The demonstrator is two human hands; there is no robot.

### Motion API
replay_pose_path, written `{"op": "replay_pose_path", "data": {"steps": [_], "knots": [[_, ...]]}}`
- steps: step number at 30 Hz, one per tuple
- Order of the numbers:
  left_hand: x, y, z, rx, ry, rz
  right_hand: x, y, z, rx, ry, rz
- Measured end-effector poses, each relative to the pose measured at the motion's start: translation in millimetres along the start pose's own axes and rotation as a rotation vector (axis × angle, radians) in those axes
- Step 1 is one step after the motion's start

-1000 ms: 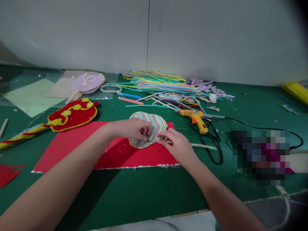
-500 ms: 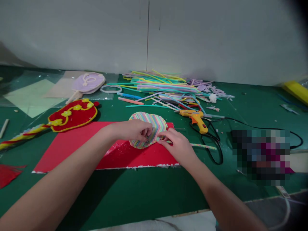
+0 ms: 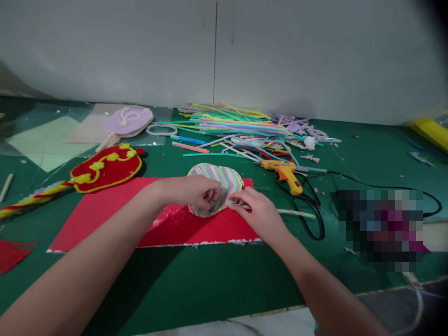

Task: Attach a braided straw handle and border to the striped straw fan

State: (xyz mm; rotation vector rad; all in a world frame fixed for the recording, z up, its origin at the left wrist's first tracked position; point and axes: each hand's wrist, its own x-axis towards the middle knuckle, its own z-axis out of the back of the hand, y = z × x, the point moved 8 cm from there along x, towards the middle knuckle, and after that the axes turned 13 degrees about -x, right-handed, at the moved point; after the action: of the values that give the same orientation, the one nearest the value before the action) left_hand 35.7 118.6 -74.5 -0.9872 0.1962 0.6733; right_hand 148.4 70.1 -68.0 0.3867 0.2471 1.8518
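Table (image 3: 217,280) surface, green, spread out all around the fan (image 3: 227,184). Well to the fan's left, and nearer you than it, lay a red tassel (image 3: 14,255). Your red sheet (image 3: 108,203) ran beneath the fan and out past its left side, ragged white along the front edge. Your right hand (image 3: 257,207) was at the fan's lower right edge, thumb and forefinger closed on the handle (image 3: 296,213), which stuck out to the fan's right. Your left hand (image 3: 194,190) rested over the fan's left part, fingers curled; whether they gripped anything, I cannot tell. The fan, pastel-striped, lay on the sheet. A little beyond the fan, to its right, was your yellow glue gun (image 3: 285,173); to its left, a red fan (image 3: 115,175) trimmed in yellow. Farther behind the fan were heaped sticks (image 3: 241,127), with a purple fan (image 3: 121,122) off to their left, then the wall (image 3: 147,51).
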Motion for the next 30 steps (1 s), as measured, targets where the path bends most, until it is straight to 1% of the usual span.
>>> {"op": "replay_pose_path", "data": {"steps": [3,5,12,23,26,30], "knots": [[-3,-5,4.8,0.114,-0.081,0.001,0,0,0,0.006,0.0,-0.002],[-5,-4,7.1,0.149,-0.109,0.014,0,0,0,0.004,-0.007,0.003],[-6,8,4.4,-0.003,0.007,-0.003,-2,-1,-1,0.014,-0.021,0.006],[-5,8,2.3,0.026,0.011,-0.032,-1,-1,-1,0.014,-0.007,0.002],[-6,9,3.2,-0.002,0.032,-0.051,-1,-1,-1,0.024,-0.007,-0.004],[-8,14,4.2,-0.052,0.077,-0.035,-2,-2,-3,0.028,-0.003,-0.011]]}}
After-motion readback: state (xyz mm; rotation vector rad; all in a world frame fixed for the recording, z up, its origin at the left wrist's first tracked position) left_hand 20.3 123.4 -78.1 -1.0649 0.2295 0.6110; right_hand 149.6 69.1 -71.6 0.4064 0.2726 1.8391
